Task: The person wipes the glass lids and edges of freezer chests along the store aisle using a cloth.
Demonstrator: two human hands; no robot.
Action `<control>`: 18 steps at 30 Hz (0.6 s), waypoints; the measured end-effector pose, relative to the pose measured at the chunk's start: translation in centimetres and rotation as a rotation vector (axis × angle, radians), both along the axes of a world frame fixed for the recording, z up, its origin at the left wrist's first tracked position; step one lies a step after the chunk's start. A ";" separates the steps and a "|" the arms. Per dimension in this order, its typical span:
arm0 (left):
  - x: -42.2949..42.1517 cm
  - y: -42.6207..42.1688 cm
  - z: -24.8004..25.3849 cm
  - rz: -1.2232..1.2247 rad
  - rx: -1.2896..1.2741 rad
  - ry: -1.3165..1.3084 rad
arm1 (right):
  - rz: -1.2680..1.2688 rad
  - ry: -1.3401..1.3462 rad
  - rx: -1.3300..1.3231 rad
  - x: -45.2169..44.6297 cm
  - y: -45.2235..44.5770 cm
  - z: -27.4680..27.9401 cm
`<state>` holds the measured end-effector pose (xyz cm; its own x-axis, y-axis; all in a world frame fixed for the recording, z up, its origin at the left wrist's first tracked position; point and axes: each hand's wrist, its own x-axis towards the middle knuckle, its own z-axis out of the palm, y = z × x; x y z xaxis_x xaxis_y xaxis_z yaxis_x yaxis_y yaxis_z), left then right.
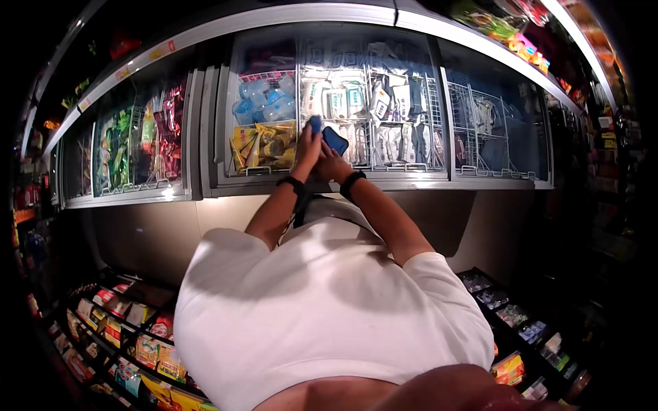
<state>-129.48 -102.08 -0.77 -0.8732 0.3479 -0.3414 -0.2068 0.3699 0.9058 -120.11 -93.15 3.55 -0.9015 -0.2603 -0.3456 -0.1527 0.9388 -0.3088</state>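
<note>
My left hand [308,149] is closed around a small blue object [315,125] whose kind I cannot make out; its top shows above my fingers. Close beside it, my right hand [333,167] is closed at the lower end of a flat, dark blue, rounded rectangular object [335,141] that looks like a phone. My hands are close together over the front of a chest freezer [404,179]. Beneath them lie white-wrapped packs [336,103] in wire baskets, with yellow packets [264,147] to the left. A dark band circles each wrist.
Blue-and-clear tubs [266,101] sit behind the yellow packets. Green packets [123,147] and red packets [173,116] fill the freezer's left section. Wire dividers [480,116] stand in the right section. Shelves of packaged goods [147,349] are low on both sides of me.
</note>
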 end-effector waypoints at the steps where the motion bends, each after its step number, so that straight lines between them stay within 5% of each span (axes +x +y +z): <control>1: 2.9 1.2 1.7 -0.168 -0.309 0.205 | 0.078 -0.182 -0.006 0.4 0.9 -2.8; 2: 5.3 2.2 3.4 -0.332 -0.618 0.417 | 0.019 -0.050 0.049 2.0 1.1 -3.3; 3: 6.3 3.0 3.7 -0.350 -0.624 0.442 | -0.024 -0.022 -0.049 3.4 2.1 -2.3; 7: 7.9 6.2 2.3 -0.478 -0.390 0.303 | -0.082 -0.207 -0.151 7.0 6.3 -0.4; 11: 9.4 10.0 2.4 -0.665 -0.226 0.167 | -0.135 -0.027 -0.284 11.5 11.0 -1.1; 16: 12.5 18.4 2.9 -1.039 -0.350 0.195 | -0.294 0.318 -0.396 19.3 17.0 -0.2; 18: 13.5 21.9 3.0 -1.082 -0.393 0.244 | -0.360 0.340 -0.248 22.0 19.1 0.8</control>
